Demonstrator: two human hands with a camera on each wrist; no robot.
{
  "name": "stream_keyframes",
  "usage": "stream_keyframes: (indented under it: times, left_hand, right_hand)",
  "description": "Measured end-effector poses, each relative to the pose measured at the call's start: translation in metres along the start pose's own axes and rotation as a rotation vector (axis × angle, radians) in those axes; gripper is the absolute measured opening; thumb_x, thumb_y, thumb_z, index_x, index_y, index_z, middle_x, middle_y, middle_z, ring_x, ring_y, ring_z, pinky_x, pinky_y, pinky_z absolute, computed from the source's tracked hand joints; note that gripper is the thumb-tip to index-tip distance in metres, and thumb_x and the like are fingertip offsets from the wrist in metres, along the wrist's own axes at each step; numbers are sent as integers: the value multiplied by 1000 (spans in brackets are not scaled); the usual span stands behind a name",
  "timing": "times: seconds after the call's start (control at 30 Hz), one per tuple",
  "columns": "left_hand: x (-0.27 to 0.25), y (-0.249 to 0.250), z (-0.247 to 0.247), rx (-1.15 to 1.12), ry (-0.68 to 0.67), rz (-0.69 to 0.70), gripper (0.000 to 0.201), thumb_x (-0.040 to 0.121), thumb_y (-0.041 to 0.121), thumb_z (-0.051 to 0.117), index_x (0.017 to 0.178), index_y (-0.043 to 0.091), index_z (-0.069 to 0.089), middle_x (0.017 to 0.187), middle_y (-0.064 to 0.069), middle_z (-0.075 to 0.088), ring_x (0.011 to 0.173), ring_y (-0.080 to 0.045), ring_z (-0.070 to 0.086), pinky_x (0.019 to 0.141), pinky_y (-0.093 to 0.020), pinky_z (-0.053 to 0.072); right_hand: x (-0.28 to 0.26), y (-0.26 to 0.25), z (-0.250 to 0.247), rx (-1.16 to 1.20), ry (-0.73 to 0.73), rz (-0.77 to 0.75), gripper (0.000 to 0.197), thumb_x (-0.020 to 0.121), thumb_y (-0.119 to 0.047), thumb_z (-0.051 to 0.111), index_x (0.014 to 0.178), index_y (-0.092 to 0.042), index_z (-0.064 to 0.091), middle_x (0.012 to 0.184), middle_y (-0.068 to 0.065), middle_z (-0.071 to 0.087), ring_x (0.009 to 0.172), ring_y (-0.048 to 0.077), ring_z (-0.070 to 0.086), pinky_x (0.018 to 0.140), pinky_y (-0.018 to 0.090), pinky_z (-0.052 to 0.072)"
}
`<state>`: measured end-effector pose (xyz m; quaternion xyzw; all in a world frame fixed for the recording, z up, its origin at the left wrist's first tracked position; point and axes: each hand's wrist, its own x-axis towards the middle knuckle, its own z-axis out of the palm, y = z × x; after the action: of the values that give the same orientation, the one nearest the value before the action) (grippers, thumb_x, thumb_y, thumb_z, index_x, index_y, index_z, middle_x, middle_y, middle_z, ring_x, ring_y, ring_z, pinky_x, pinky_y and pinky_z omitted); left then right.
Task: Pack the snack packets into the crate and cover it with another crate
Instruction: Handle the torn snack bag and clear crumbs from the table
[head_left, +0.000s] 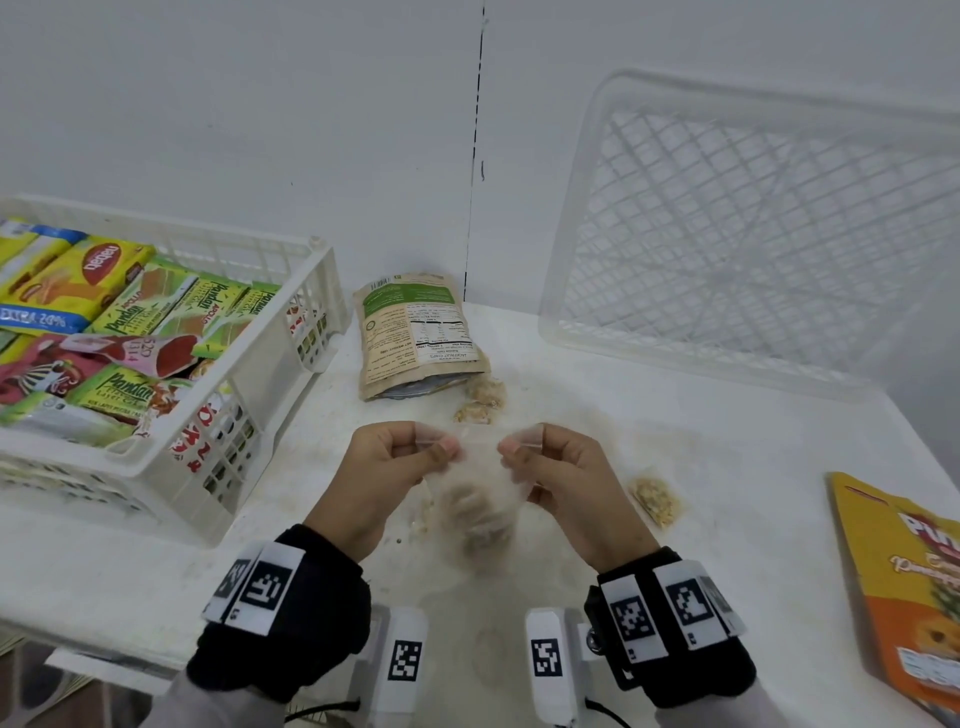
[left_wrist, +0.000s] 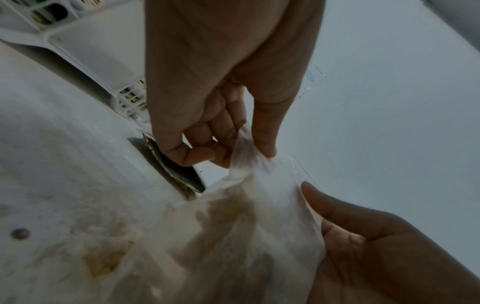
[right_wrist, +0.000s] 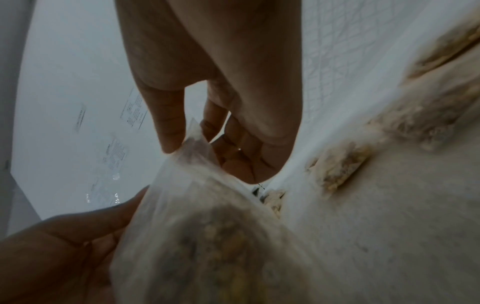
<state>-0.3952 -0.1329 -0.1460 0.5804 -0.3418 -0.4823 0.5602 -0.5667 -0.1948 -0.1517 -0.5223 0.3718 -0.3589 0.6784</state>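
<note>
Both hands hold up a small clear bag of pale snack bits (head_left: 480, 501) over the white table, blurred by motion. My left hand (head_left: 415, 449) pinches its upper left corner and my right hand (head_left: 530, 447) pinches the upper right corner. In the left wrist view the bag (left_wrist: 233, 236) hangs between my left hand (left_wrist: 337, 226) and my right hand (left_wrist: 249, 148). The right wrist view shows the bag (right_wrist: 207, 236) the same way. A white crate (head_left: 270, 395) at the left holds several snack packets. An empty white crate (head_left: 753, 234) leans against the wall at the right.
A brown pouch (head_left: 415, 332) lies face down behind my hands, with small clear packets (head_left: 485, 395) beside it. Another small packet (head_left: 654, 501) lies right of my right hand. A yellow and orange pouch (head_left: 909, 582) lies at the table's right edge.
</note>
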Motion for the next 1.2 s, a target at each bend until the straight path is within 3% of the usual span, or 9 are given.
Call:
stream_keyframes:
  times: [0.1,0.17,0.33,0.43,0.57,0.87,0.97,1.1,1.2]
  left_hand:
    - [-1,1,2,0,-29,27,5,79,7,66,78,5,70,68,-3,71,62,-8,60,63,-17,48]
    - [-3,2,4,7,-49,48,6,79,9,67,76,8,72,66,-2,71,59,-5,60,55,-12,44]
    - [-7,4,3,-35,-43,27,25,62,31,73,76,11,77,77,-10,73,67,-12,61,74,-32,43]
    - [-7,3,3,-23,-31,40,24,67,34,70,75,13,78,80,-16,73,73,-19,62,81,-40,42]
    - [-4,0,3,-17,-5,18,27,73,38,63,74,15,78,84,-12,74,78,-21,66,85,-41,45]
    - [-4,-2,-6,-97,-24,-95,29,85,34,57,84,11,74,89,-9,74,78,-20,72,63,-28,57]
    - [-3,0,-19,-122,8,-126,33,79,41,59,85,12,73,96,-5,74,80,-21,72,73,-37,56]
    - [-4,2,-36,-129,64,-184,31,89,39,55,83,15,73,93,-1,75,74,-21,72,73,-38,56]
    - [-7,3,-52,-62,101,-195,20,88,31,61,97,16,69,96,0,74,65,-14,69,59,-25,55]
  right_hand:
    - [0,1,8,-6,-45,-10,29,72,-22,74,93,-3,73,89,14,73,83,26,70,76,33,56]
    - [0,0,14,-19,-34,-62,32,74,-18,73,97,3,72,93,17,73,90,29,70,78,33,55]
    - [2,0,17,30,8,-87,11,78,-9,72,79,1,75,69,10,70,67,18,66,63,23,50]
    - [3,-2,16,1,26,-75,7,77,-10,73,71,-6,76,55,1,64,51,7,57,51,13,43]
    - [3,2,9,36,60,-24,16,73,-27,74,70,-12,77,59,-1,65,50,5,52,51,17,43]
    - [1,6,7,9,-105,28,39,82,-47,57,93,-15,76,90,8,74,81,16,71,66,22,54]
    - [-3,9,9,-114,-268,66,36,76,-29,69,111,-20,67,103,5,73,93,15,69,77,26,53]
    - [-4,14,31,-297,-228,107,21,83,-20,70,103,-22,64,96,9,73,84,17,68,76,34,55]
    - [-2,19,54,-264,-181,158,13,89,-22,64,98,-13,66,82,6,70,68,11,67,63,26,56]
